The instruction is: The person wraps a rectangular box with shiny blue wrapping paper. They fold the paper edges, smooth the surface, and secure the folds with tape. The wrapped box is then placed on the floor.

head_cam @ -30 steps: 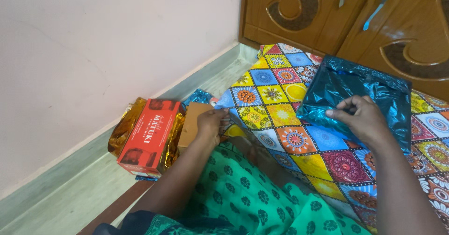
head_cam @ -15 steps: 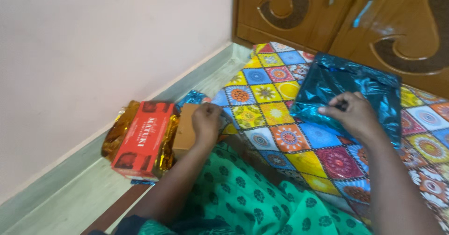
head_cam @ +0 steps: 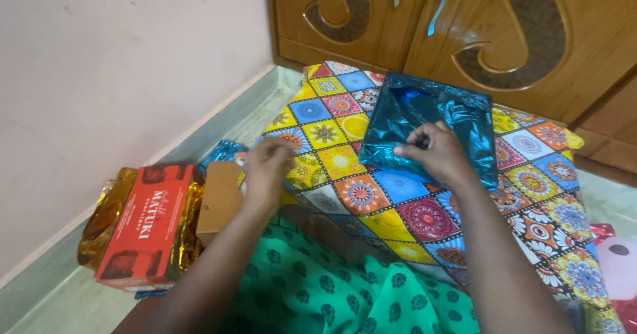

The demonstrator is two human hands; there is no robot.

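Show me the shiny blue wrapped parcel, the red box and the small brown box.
shiny blue wrapped parcel (head_cam: 458, 118), head view, upper right face of the foil.
red box (head_cam: 147, 224), head view, middle of its top.
small brown box (head_cam: 219, 198), head view, its top face.

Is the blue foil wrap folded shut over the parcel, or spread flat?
Folded over: the blue foil wrap shows creased flaps on top, and the right hand pinches one fold.

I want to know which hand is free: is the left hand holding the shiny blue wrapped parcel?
No, the right hand pinches the blue parcel; the left hand rests at the patterned cloth's edge.
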